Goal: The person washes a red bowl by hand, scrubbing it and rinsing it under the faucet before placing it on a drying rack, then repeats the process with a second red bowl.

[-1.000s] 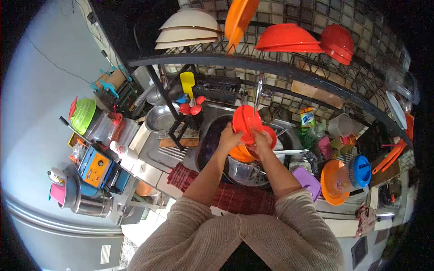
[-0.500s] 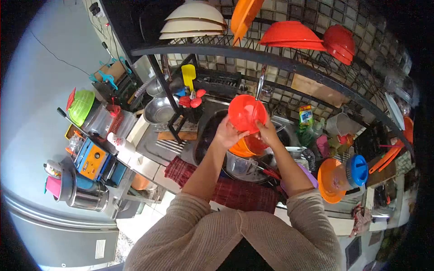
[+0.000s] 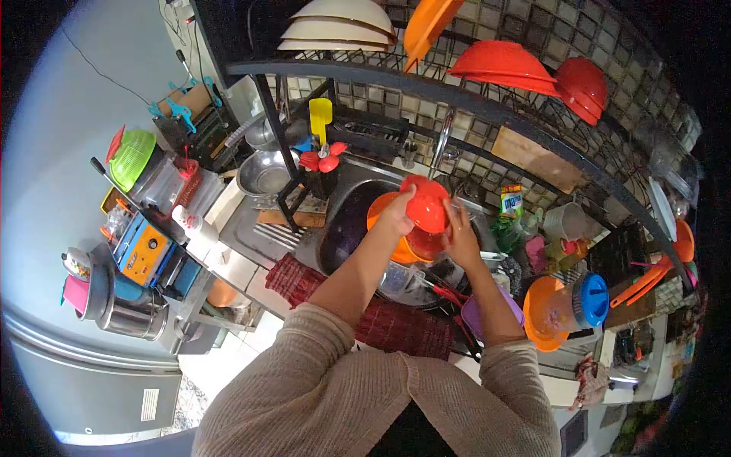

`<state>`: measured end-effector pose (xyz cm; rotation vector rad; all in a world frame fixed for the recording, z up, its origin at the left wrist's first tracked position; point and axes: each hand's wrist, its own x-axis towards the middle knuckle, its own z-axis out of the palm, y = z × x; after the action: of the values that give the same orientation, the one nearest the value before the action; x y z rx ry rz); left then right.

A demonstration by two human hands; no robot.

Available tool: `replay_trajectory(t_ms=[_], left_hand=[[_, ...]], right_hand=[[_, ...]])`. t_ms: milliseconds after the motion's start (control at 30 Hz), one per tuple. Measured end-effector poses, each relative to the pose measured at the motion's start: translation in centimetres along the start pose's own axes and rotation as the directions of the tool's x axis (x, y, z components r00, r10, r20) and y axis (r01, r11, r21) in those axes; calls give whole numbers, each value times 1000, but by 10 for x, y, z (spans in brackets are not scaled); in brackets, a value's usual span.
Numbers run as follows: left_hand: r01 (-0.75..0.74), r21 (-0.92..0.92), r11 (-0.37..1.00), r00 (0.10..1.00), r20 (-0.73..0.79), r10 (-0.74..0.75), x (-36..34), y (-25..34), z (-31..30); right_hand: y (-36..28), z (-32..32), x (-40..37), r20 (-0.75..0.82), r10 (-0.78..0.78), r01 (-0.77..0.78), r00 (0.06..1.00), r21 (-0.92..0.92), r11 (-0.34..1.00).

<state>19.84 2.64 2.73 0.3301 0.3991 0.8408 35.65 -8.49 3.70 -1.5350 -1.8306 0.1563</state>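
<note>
Over the sink [image 3: 343, 228] a small red bowl [image 3: 426, 207] is held between my two hands, tilted with its rounded outside partly showing. My left hand [image 3: 399, 215] grips its left edge, fingers partly hidden behind it. On the right side my right hand [image 3: 461, 234] touches the bowl with its fingers closed around the rim. An orange bowl [image 3: 378, 210] sits just beneath, among other dishes in the sink. The metal faucet [image 3: 443, 137] stands behind the red bowl.
A black rack [image 3: 457, 95] above holds white bowls [image 3: 343, 23] and red bowls [image 3: 506, 65]. A steel bowl [image 3: 266, 174] stands left of the sink. At right are a blue-lidded jug [image 3: 594, 301] and an orange plate [image 3: 544, 335]. A red cloth [image 3: 403, 327] lies along the front edge.
The red bowl has moved lower and turned from an upright, open-facing pose to a tilted one. My hands have shifted with it, and the camera view has moved slightly.
</note>
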Motion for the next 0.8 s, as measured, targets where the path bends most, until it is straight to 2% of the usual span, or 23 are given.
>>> replay_trajectory(t_ms=[33, 67, 100, 133, 167, 200, 233, 267, 300, 367, 400, 467, 533, 600, 633, 700, 767, 800], left_hand=[[-10, 3, 1000, 996, -94, 10, 0, 4, 1], [-18, 8, 1000, 982, -185, 19, 0, 6, 2], [-17, 9, 1000, 982, -188, 19, -8, 9, 10], [-51, 20, 999, 981, -188, 53, -22, 12, 24], [-81, 31, 996, 978, -190, 85, -31, 13, 30], [-72, 29, 997, 978, -195, 76, -20, 11, 13], [-114, 5, 993, 991, -75, 114, 1, 9, -15], [-155, -24, 988, 987, 48, 156, 14, 8, -30], [-152, -23, 988, 987, 49, 153, 6, 10, -24], [-214, 24, 976, 969, -121, 216, -18, 19, -3], [-222, 27, 975, 968, -117, 224, -15, 22, -8], [-269, -74, 960, 963, -21, 268, -8, 23, -29], [-270, -25, 963, 960, -80, 267, -12, 18, -35], [-272, 31, 962, 955, -117, 274, -11, 19, -33], [-255, 102, 962, 948, -170, 269, -14, 15, -31], [-229, 172, 958, 941, -213, 263, -16, 10, -24], [-112, 391, 913, 917, -313, 247, -18, 5, -15], [-108, 392, 914, 920, -310, 241, -17, 3, -11]], right_hand=[[9, 12, 1, 5, 1, -1, 1000, 3, 1000], [19, 27, 5, -94, 48, -22, 994, 257, 966], [26, 36, 9, -179, 119, -16, 977, 495, 869], [10, 24, 12, 149, 402, -351, 903, 796, 493], [11, 28, 16, 153, 408, -357, 900, 795, 490], [14, 31, 21, 309, 462, -429, 831, 885, 179], [16, 33, 26, 467, 458, -453, 756, 879, -148], [12, 37, 32, 462, 293, -397, 837, 881, -256], [12, 40, 38, 461, 295, -395, 837, 882, -256], [12, 46, 54, 573, 216, -470, 791, 794, -385], [2, 47, 59, 527, 304, -425, 794, 838, -342], [-22, 37, 68, 516, 296, -415, 804, 843, -342], [-30, 35, 67, 510, 299, -404, 807, 845, -349], [-32, 32, 72, 444, 412, -382, 796, 895, -229], [-27, 34, 73, 437, 413, -374, 799, 899, -228], [-10, 35, 72, 286, 526, -279, 801, 956, -95], [6, 31, 66, 227, 577, -236, 785, 970, -61], [10, 26, 62, 175, 621, -200, 764, 979, -30]])
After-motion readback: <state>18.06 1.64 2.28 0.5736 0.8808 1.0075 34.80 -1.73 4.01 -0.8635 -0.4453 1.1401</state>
